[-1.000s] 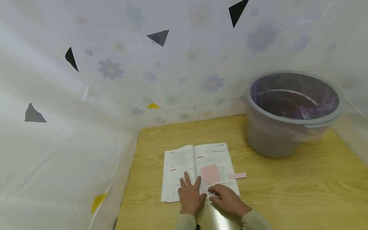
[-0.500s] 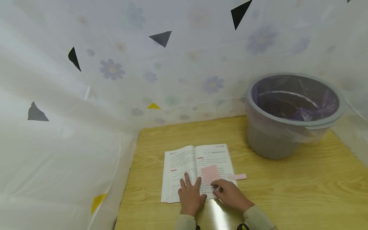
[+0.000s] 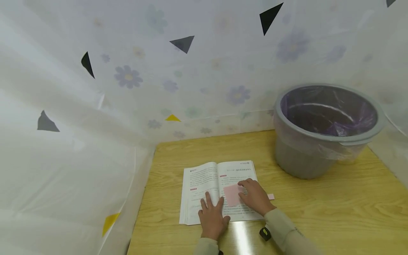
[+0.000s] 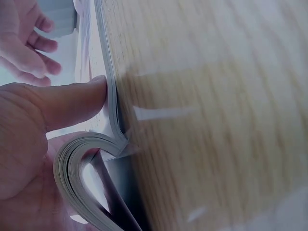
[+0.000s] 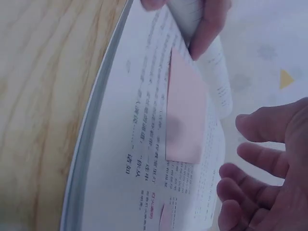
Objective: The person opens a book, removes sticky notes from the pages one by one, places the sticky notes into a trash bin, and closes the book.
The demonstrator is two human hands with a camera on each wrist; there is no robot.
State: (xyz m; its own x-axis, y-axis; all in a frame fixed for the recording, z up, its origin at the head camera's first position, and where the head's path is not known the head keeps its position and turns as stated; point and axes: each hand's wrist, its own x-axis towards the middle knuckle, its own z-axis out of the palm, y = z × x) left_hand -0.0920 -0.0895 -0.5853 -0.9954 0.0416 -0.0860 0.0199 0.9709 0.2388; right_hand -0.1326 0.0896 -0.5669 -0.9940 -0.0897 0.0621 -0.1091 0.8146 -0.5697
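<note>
An open book (image 3: pixel 202 173) of printed text lies on the wooden table. My left hand (image 3: pixel 212 219) rests across its middle with fingers spread; in the left wrist view the thumb (image 4: pixel 72 103) presses the lower page edge beside the spine. A square pink sticky note (image 5: pixel 185 110) lies on the right page. Over that page hovers my right hand (image 3: pixel 255 196), its fingers loosely bent and holding nothing, apart from the paper in the right wrist view. A narrow pink strip (image 3: pixel 271 196) sticks out past the right page edge, partly hidden by this hand.
A large grey tub (image 3: pixel 299 159) lined with clear purplish plastic stands at the table's back right. Flower-patterned white sheeting (image 3: pixel 127 106) closes off the left and back. Wooden tabletop (image 3: pixel 334 212) extends to the right of the book.
My right hand has moved up and right, from the page's lower edge to beside the pink note, now covering part of the strip. My left hand stays in place.
</note>
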